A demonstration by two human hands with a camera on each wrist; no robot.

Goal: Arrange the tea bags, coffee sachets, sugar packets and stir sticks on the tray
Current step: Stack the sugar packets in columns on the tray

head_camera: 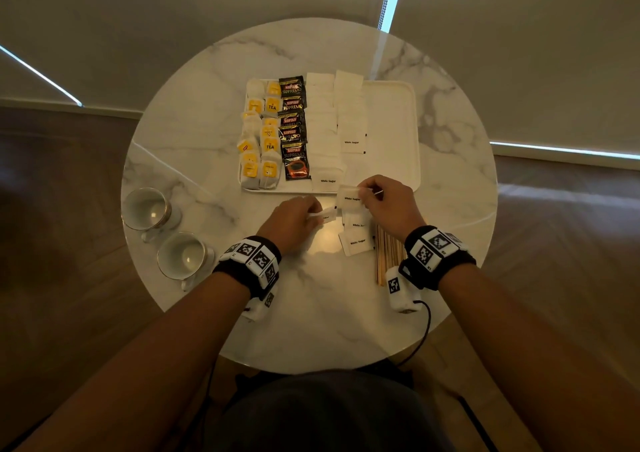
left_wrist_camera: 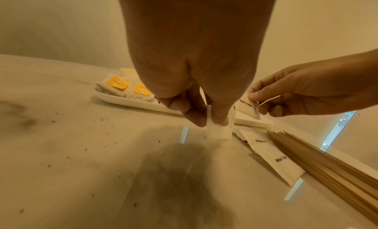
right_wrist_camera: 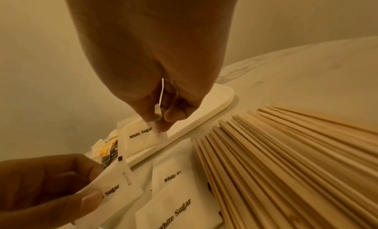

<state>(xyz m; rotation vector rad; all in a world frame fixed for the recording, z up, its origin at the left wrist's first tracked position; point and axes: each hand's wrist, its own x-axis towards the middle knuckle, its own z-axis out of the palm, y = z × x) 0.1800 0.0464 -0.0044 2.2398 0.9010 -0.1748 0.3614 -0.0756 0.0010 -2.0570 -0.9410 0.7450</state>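
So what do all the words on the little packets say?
"White Sugar" on the white sugar packets, also the ones held by the left hand and the right hand.
"KOPIKO SUPREMO" on the black coffee sachets.
"TEA" on the yellow tags of the tea bags.
A tiny printed code along the edge of the left hand's packet is too small to read.
The square patterns on the wristbands are not words.

The right hand (right_wrist_camera: 155, 80) hangs fingers-down, pinching the top edge of a white paper sugar packet (right_wrist_camera: 143, 135) printed "White Sugar" over the near rim of the white rectangular tray (right_wrist_camera: 206, 119). At lower left the left hand (right_wrist_camera: 47, 182) pinches a second white sugar packet (right_wrist_camera: 120, 182). More packets (at least two) (right_wrist_camera: 180, 206) lie on the pale tabletop (right_wrist_camera: 306, 74), beside fanned pale wooden stir sticks (right_wrist_camera: 296, 159).
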